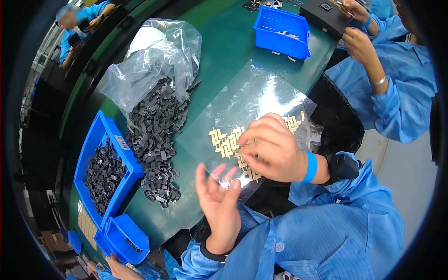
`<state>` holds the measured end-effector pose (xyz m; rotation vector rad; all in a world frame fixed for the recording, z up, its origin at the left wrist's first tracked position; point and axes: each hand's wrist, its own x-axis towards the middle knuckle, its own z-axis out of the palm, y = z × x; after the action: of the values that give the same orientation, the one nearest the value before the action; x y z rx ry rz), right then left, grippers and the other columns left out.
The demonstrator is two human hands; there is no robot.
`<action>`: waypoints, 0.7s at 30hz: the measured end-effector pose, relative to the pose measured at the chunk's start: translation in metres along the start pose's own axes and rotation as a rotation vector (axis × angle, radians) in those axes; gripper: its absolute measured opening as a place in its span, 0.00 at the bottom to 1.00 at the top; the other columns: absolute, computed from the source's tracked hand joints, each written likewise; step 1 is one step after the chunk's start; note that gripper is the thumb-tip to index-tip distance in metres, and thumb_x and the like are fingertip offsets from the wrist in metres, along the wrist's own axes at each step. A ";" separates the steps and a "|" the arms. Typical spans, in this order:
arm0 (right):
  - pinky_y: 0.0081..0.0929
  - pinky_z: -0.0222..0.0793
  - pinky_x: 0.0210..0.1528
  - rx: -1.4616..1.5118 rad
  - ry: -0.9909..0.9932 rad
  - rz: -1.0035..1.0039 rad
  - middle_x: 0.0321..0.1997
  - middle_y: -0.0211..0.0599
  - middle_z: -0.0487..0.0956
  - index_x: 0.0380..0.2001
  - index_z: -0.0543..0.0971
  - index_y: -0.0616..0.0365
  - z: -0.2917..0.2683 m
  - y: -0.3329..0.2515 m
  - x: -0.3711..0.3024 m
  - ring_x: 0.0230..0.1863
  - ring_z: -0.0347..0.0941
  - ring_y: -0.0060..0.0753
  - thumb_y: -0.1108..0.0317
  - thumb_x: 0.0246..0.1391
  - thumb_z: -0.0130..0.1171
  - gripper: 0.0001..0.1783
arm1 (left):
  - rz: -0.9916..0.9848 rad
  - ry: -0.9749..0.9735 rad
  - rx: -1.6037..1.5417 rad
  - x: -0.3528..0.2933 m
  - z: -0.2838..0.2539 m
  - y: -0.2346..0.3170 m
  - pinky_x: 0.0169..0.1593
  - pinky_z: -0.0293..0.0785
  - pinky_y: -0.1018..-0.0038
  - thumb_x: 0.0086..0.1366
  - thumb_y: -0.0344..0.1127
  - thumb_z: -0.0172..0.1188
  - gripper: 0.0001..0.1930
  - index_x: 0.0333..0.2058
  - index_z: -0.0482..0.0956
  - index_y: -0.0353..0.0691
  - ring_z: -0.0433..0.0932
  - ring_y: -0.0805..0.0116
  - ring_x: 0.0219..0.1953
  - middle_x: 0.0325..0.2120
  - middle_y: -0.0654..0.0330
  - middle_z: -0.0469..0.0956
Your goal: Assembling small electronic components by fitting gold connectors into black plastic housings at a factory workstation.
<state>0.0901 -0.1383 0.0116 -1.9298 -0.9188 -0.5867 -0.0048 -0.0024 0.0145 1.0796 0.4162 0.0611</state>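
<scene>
My left hand (219,210) is palm up near the table's front edge, fingers spread and slightly blurred, with nothing visible in it. Over a clear plastic sheet (252,84), my right hand (275,149) is closed with thumb and fingers curled toward each other. Whatever sits between those fingertips, if anything, is too small to make out. Flat gold-coloured metal pieces (226,145) with stepped shapes lie in interlocking rows on the sheet, partly hidden under my right hand. Left of the sheet, a heap of small dark grey parts (156,135) spills from a clear plastic bag (149,65).
A large blue bin (135,170) of dark parts and a smaller blue bin (123,233) stand at the left. Another blue bin (282,35) holds light-coloured pieces at the back. Co-workers in blue sit at the right and far left; another's hand (121,268) shows at lower left.
</scene>
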 end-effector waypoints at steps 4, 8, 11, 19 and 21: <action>0.36 0.61 0.39 -0.060 0.018 -0.159 0.32 0.31 0.75 0.22 0.74 0.56 -0.004 -0.013 -0.011 0.35 0.70 0.34 0.73 0.32 0.59 0.08 | 0.563 0.185 0.380 -0.005 -0.011 -0.001 0.46 0.66 0.75 0.54 0.25 0.56 0.29 0.55 0.57 0.36 0.67 0.65 0.45 0.48 0.53 0.62; 0.36 0.61 0.41 -0.061 0.023 -0.301 0.35 0.31 0.75 0.22 0.75 0.57 -0.002 -0.030 -0.016 0.35 0.71 0.32 0.72 0.35 0.57 0.05 | 0.276 -0.102 0.307 -0.015 -0.019 0.006 0.42 0.67 0.75 0.59 0.29 0.52 0.10 0.35 0.75 0.27 0.70 0.68 0.39 0.40 0.51 0.70; 0.36 0.61 0.42 -0.059 0.061 -0.356 0.34 0.32 0.75 0.22 0.76 0.58 0.001 -0.035 -0.018 0.34 0.71 0.31 0.72 0.35 0.57 0.05 | 0.178 -0.150 0.221 -0.017 -0.019 0.006 0.41 0.68 0.76 0.61 0.29 0.50 0.11 0.36 0.74 0.25 0.72 0.69 0.36 0.38 0.51 0.72; 0.31 0.62 0.38 0.374 -0.167 0.034 0.31 0.33 0.73 0.26 0.74 0.56 -0.003 -0.034 -0.004 0.34 0.69 0.34 0.70 0.40 0.59 0.06 | -0.071 -0.126 -0.029 -0.015 -0.016 0.010 0.37 0.72 0.74 0.60 0.27 0.49 0.09 0.35 0.73 0.25 0.75 0.66 0.29 0.29 0.50 0.76; 0.29 0.61 0.37 0.437 -0.199 0.044 0.30 0.32 0.73 0.26 0.74 0.57 -0.003 -0.029 -0.007 0.31 0.68 0.35 0.71 0.42 0.57 0.05 | -0.064 -0.207 0.036 -0.014 -0.014 0.012 0.36 0.73 0.73 0.59 0.25 0.50 0.08 0.35 0.73 0.25 0.75 0.65 0.28 0.28 0.49 0.76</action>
<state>0.0634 -0.1339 0.0230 -1.6222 -1.0288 -0.1486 -0.0206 0.0116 0.0232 1.0948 0.2653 -0.1142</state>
